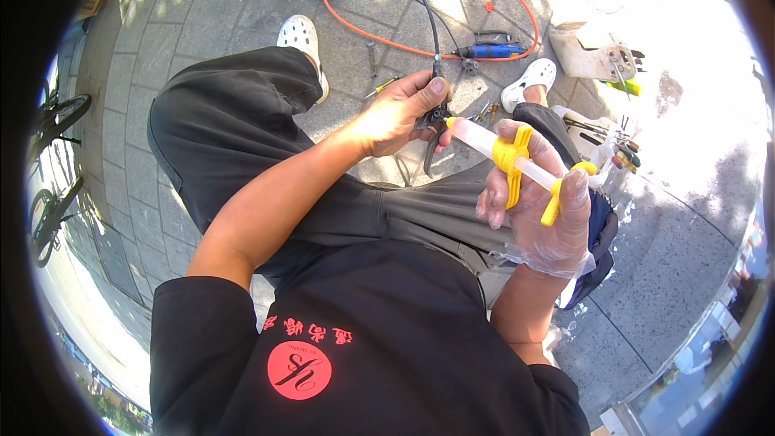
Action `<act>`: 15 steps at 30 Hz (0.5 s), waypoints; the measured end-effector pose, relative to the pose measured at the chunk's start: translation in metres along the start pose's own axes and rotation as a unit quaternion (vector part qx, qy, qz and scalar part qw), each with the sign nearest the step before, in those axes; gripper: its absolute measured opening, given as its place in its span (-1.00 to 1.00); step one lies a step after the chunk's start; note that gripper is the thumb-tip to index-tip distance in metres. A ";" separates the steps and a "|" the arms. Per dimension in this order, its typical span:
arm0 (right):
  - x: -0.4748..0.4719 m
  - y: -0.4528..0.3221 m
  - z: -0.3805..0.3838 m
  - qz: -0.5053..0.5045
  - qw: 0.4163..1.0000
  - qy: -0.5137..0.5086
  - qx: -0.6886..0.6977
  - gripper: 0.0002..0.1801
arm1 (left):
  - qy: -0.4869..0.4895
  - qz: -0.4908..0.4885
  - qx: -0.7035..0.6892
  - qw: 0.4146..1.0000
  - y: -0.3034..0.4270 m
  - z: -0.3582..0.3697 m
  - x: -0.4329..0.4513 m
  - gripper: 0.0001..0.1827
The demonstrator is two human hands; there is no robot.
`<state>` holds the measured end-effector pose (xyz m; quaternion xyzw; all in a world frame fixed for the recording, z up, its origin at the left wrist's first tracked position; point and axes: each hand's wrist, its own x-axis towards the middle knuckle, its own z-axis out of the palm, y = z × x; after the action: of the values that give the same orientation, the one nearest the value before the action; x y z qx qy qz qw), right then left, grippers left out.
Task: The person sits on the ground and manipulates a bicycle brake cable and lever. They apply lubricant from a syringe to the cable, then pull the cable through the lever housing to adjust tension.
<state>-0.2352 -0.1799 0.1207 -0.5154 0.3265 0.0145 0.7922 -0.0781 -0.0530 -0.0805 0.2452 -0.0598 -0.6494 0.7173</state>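
A black hydraulic brake lever [432, 157] is gripped in my bare left hand [393, 118], its thumb on top. From the lever's far end runs a black hose [432, 18]. My right hand [554, 224], in a clear plastic glove, holds a syringe [478, 138] with yellow finger grips and a yellow plunger handle. Pinkish fluid shows in the front of its barrel. The fingers hook round the yellow grip [513, 163], and the thumb lies at the plunger handle [551, 209]. The syringe's yellow tip meets the lever body; the exact joint is too small to make out.
An orange hose [387, 43] loops over the paving beyond my hands, near a blue power tool [496, 51]. A yellow-handled screwdriver [381, 86] lies by my left shoe. To the right are a cut white plastic container [584, 60] and several hand tools [623, 154]. Bicycles [57, 121] stand far left.
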 end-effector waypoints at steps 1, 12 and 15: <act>-0.001 0.000 0.000 0.001 1.000 0.001 0.001 0.22 | 0.010 -0.003 0.002 1.000 0.001 0.001 0.000 -0.59; -0.002 0.001 0.000 0.005 1.000 0.003 0.007 0.20 | 0.076 -0.005 0.018 0.997 -0.002 0.002 0.001 -0.56; -0.001 0.001 0.000 0.003 1.000 0.002 0.006 0.20 | 0.073 -0.015 0.012 0.997 -0.001 0.002 -0.001 -0.56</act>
<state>-0.2367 -0.1786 0.1206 -0.5094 0.3302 0.0137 0.7945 -0.0794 -0.0528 -0.0793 0.3008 -0.0114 -0.6397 0.7072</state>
